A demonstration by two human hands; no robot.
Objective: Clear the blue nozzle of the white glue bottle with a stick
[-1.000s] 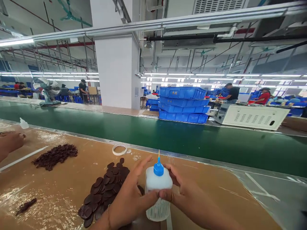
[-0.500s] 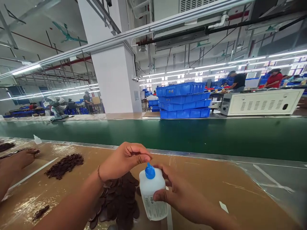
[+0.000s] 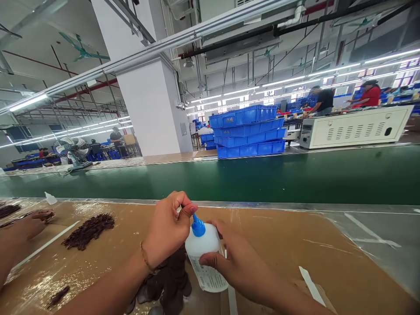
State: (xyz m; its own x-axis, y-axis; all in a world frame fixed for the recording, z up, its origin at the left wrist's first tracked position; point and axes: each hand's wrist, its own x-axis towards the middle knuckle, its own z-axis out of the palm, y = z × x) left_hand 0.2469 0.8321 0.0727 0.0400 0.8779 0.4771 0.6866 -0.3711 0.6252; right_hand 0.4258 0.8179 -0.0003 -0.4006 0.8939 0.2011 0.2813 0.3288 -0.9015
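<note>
White bottle, its blue nozzle tipped toward the left, is held at the near part of the brown tabletop; whether its base touches the surface cannot be told. Farthest to the bottle's left, a dark heap lies at the edge of view. Next, well left of the bottle, come a co-worker's hand, and then a small white dispenser set farther back than the bottle. A dark clump lies to the bottle's lower left. A fan stands far behind and left of the bottle, across the green belt; a pile of dark strips lies left of the bottle. Left hand is just above and left of the bottle, thumb and fingertips pinched together on the nozzle's tip, hiding its end. Dark discs, partly covered by that wrist, lie just beside the bottle's left. Right hand grasps the bottle from its right, thumb across the front, fingers toward the back. Behind the bottle, somewhat right, blue crates are stacked beyond the belt. Nearer, right of the bottle, lies a white strip. Far behind the bottle, rightward, sits a pale machine.
</note>
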